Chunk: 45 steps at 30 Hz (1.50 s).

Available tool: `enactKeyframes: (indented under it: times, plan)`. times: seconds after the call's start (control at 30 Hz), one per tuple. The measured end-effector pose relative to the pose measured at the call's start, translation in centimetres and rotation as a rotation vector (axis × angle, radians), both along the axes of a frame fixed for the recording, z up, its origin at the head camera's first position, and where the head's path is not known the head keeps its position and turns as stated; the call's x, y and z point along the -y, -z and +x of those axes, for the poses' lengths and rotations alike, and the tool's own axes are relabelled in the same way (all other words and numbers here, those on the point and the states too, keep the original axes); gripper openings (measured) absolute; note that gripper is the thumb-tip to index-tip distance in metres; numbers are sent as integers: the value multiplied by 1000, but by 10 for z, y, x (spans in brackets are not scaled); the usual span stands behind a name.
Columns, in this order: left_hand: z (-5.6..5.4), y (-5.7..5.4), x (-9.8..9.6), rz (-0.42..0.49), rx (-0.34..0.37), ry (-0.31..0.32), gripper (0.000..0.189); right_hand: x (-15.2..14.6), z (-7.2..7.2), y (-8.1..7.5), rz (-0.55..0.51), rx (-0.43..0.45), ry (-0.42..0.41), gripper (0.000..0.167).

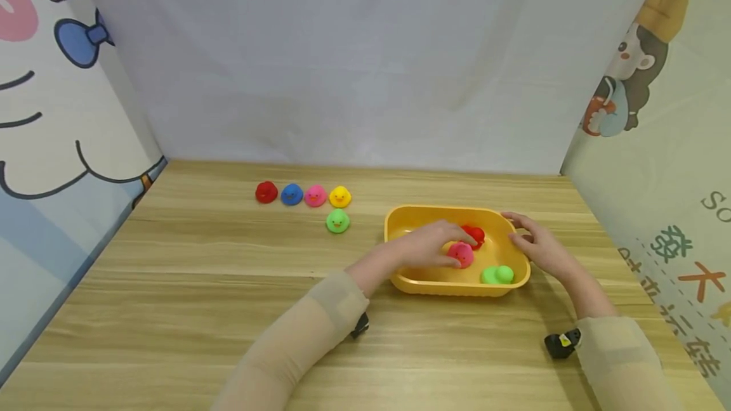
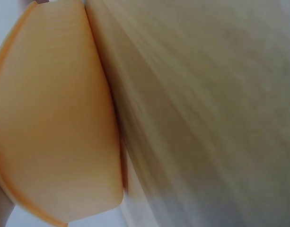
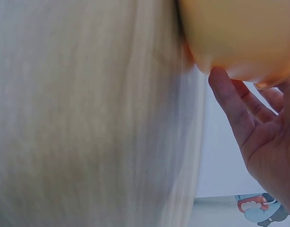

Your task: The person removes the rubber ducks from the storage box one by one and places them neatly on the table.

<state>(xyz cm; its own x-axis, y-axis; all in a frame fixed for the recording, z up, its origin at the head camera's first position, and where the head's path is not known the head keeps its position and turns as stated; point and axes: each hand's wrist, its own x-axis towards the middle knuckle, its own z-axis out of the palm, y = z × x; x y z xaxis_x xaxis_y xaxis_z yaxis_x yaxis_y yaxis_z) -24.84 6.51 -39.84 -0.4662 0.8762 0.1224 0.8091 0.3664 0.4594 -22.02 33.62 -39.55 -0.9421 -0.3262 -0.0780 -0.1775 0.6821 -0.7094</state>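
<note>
A yellow-orange plastic basin (image 1: 445,288) stands on the wooden table. My left hand (image 1: 429,244) reaches over its left side, thumb and fingers about a pink rubber duck (image 1: 461,255) inside. Just behind lies a red rubber duck (image 1: 476,237), partly covered by those fingers. A light green duck (image 1: 498,274) lies in the basin's front right corner. My right hand (image 1: 542,249) grips the basin's right end, thumb at the rim and fingers against the outside. The left wrist view shows only the basin's outer wall (image 2: 55,113) beside the table, with the left fingers hidden.
Left of the basin, a red duck (image 1: 266,192), a blue duck (image 1: 292,195), a pink duck (image 1: 315,196) and a yellow duck (image 1: 340,197) form a row. A green duck (image 1: 337,221) sits before the yellow one. A pale curtain (image 1: 354,68) hangs behind the table.
</note>
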Motion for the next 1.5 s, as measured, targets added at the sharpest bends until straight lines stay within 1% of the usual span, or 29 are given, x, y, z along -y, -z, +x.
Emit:
enactKeyframes:
  times: [0.23,0.67,0.93,1.17,1.5]
  plan:
    - [-1,3,-2,-48,13,-3,43,0,0,-1,5,-6,3,50]
    - [-4,2,-8,-100,-33,5,35,0,-1,1,12,-11,1,49]
    - [-5,5,-8,-82,-37,-10,27,0,0,-1,5,-9,7,50]
    - [-7,7,-8,-62,-46,-2,24,-1,1,-1,-1,-6,5,50]
    - [-4,5,-7,-55,-57,-14,23,-1,0,-1,9,-13,9,49]
